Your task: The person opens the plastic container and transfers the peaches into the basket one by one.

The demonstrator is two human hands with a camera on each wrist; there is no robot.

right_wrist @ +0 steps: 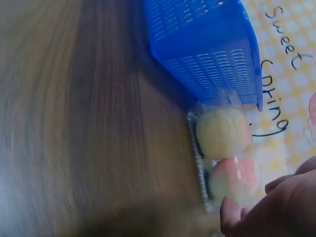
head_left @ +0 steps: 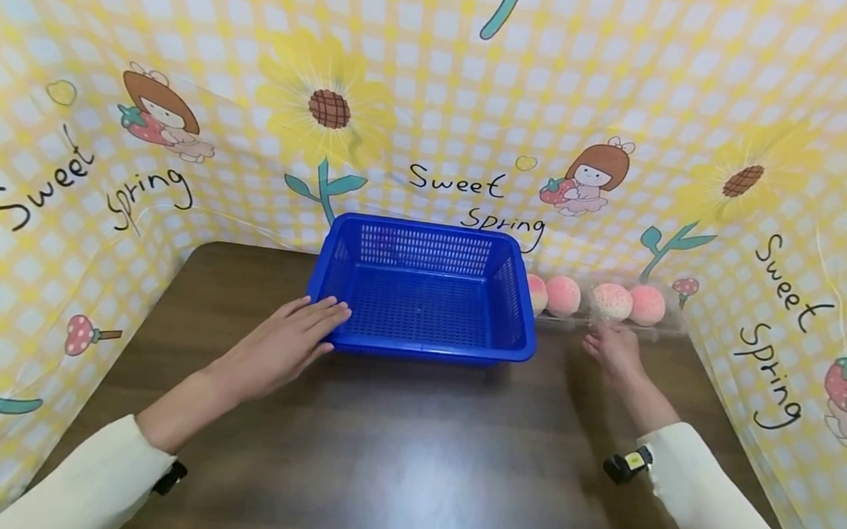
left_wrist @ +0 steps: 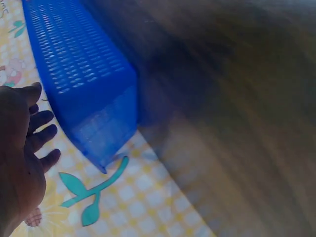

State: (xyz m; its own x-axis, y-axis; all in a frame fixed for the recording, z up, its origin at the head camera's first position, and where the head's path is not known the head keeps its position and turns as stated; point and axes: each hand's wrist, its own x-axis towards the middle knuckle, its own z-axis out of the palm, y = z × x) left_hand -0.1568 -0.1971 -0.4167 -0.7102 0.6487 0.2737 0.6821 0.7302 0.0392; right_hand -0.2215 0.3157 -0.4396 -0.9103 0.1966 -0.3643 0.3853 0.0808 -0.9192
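Observation:
A blue plastic basket with perforated walls stands at the back of the table, and nothing lies in it. My left hand is at the basket's near left corner, fingers stretched out over its rim; in the left wrist view the fingers spread beside the rim. To the basket's right lie pink-and-cream peaches in clear plastic packaging. My right hand is just in front of them, fingers loosely bent. In the right wrist view its fingertips are close to a peach; whether they touch the packaging is unclear.
A brown wooden table reaches toward me. A yellow checked cloth with flowers and printed words hangs around the back and both sides. The basket's right side overlaps the leftmost peach in the head view.

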